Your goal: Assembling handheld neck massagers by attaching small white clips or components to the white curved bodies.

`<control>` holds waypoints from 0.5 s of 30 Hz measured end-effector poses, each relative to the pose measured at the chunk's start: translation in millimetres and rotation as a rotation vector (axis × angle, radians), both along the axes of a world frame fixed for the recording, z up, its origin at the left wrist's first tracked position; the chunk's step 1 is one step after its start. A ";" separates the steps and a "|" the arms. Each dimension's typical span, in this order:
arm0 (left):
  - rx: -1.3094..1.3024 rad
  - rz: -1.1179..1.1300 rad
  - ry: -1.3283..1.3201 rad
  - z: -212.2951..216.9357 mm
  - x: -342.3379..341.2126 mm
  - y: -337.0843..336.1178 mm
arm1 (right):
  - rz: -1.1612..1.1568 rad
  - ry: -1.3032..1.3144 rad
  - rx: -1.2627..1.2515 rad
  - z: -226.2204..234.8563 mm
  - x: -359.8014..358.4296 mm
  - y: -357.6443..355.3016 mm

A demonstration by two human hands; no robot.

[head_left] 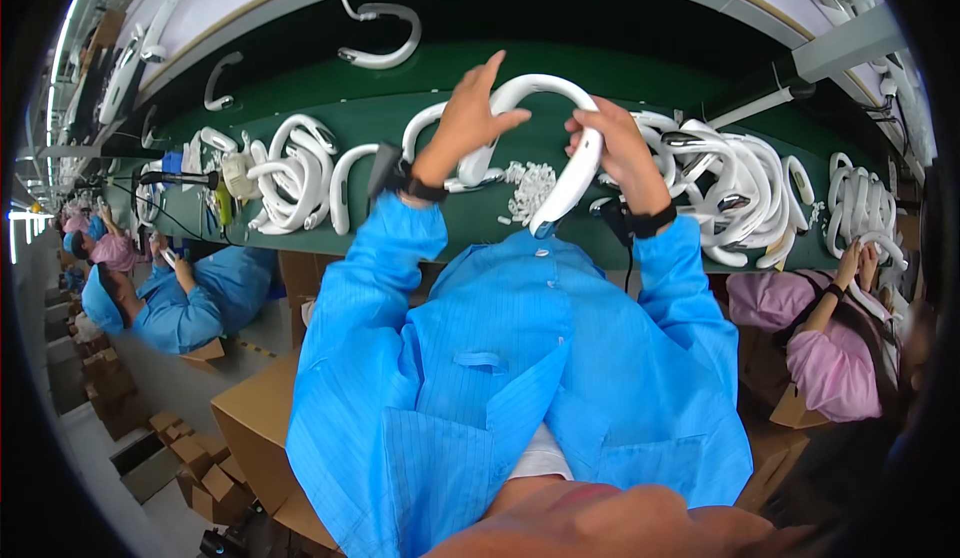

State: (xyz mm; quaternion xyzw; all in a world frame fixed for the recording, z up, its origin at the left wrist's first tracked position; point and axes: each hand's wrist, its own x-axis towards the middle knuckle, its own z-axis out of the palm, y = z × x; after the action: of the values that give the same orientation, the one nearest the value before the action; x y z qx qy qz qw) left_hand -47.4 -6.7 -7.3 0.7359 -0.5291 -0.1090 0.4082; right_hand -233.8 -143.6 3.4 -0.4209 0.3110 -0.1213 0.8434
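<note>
- Both hands up over the green bench, holding one white U-shaped band between them — it's clear of the bench, arch at the top.
- Left hand: closed round the band's left leg, fingers wrapped on the outside, one finger sticking up free above the arch.
- Right hand: gripping the right leg from the outer side; the leg's tip pokes out below the hand, pointing down toward the person's chest.
- Dark wrist straps on both wrists, blue coat sleeves behind them.
- Under the band, on the bench: small heap of tiny white bits, just beside the left-hand leg's tip.
- Left of the hands: pile of white bands, loosely tangled, some overlapping.
- Right of the hands: bigger pile of bands, stacked on each other, w/ dark or shiny patches on some.
- Far side of bench: one band on a cord, lying apart from the rest.
- Far left: black-handled tool lying across the bench edge — can't tell what kind.
- Co-worker in blue at left, another in pink at right w/ hands at a further heap of bands.
- Cardboard boxes on the floor below left.
</note>
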 end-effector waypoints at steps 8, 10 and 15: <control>0.300 -0.108 0.664 -94.5 8.3 25.0 | -0.120 -0.241 0.299 -44.6 16.0 22.9; 0.249 -0.123 0.606 -125.5 -15.4 34.3 | -0.120 -0.180 0.370 -65.4 23.5 30.2; 0.106 -0.183 1.155 -152.0 -54.5 40.1 | -0.214 -0.188 0.208 -44.0 48.3 43.9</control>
State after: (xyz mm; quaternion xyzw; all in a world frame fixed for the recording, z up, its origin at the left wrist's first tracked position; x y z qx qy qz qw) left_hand -101.8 33.4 -159.3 0.5280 -0.2761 -0.5534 0.5821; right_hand -185.5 -99.7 -40.5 -0.2828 0.2848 -0.2164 0.8900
